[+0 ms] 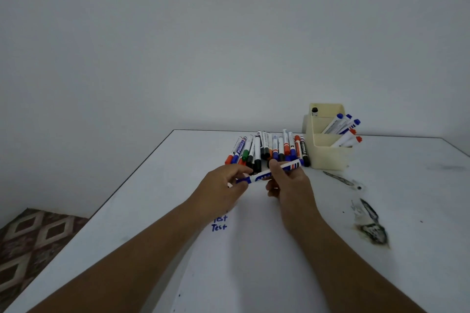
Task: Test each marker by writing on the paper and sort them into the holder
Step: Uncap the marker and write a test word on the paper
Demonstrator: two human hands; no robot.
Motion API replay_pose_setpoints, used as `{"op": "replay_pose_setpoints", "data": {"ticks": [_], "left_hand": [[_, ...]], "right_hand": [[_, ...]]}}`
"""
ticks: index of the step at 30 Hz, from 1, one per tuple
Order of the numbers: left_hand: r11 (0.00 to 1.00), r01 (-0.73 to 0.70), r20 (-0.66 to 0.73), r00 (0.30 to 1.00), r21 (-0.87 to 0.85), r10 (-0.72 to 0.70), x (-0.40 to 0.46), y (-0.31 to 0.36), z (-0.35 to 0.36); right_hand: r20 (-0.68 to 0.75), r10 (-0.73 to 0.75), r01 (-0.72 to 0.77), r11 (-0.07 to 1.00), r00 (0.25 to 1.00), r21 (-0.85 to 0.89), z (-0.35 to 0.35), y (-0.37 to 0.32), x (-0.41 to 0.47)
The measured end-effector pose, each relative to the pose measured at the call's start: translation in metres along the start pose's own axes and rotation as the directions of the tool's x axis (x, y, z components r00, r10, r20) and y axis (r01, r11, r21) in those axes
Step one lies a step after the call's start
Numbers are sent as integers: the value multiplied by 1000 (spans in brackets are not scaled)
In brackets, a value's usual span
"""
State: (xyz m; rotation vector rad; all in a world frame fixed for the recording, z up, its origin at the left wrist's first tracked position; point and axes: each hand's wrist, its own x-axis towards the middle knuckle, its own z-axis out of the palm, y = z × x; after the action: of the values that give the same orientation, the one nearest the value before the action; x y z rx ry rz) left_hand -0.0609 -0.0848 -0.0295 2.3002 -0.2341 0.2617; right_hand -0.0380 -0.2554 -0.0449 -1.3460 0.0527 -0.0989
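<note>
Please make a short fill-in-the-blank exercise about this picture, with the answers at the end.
1. Both hands, the left hand and the right hand, hold one marker with a ____ cap.
2. The word written in blue on the paper is "____".
3. The cream holder stands to the ____ of the pile of markers.
4. The holder's front compartment holds markers with ____ caps.

Answers: blue; Test; right; red

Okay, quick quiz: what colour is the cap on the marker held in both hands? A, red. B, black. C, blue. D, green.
C: the left hand pinches a blue cap on the marker that the right hand grips.
</note>
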Motion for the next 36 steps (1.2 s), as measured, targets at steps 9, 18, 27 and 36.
{"op": "replay_pose_setpoints", "data": {"ticks": [9,18,27,36], "left_hand": [[900,-122,156,986,419,61,5,3,6],[921,-89,199,980,379,13,-7,-15,-23],[836,-177,171,980,520,101,-43,-65,-50],[839,-157,138,986,521,99,-49,-70,-48]], "right_hand": [[73,-56,62,994,996,-90,-4,0,-4],[172,-8,31,991,985,-130,-1,-5,-8],[111,27,-22,999,993,-47,2,-4,-6],[14,-163,164,983,986,-85,11,-6,-23]]}}
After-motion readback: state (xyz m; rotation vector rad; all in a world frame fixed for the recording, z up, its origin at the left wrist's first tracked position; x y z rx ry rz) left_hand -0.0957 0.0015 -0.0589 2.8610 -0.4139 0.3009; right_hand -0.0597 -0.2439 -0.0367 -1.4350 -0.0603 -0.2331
